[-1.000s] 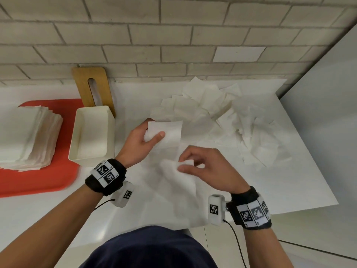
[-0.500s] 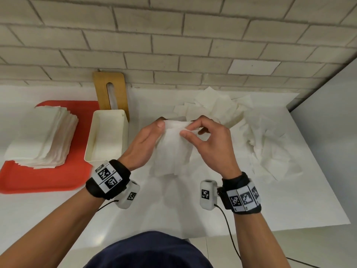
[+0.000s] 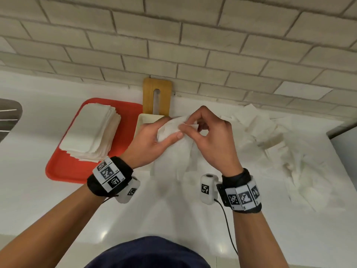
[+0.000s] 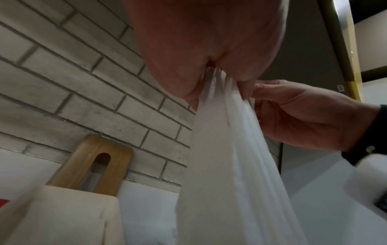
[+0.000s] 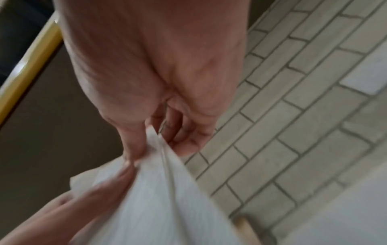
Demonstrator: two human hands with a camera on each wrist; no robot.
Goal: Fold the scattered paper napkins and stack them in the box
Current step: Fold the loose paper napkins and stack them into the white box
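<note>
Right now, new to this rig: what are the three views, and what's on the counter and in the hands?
No machine: a person works bare-handed, with cameras strapped on. The wide shot comes from a head camera looking down; the other two come from wrist cameras looking along each hand. The left hand and right hand both pinch one napkin, which hangs above the counter. On it: a red tray with a napkin stack, a box, and a loose napkin pile. A wooden board leans on the wall.
</note>
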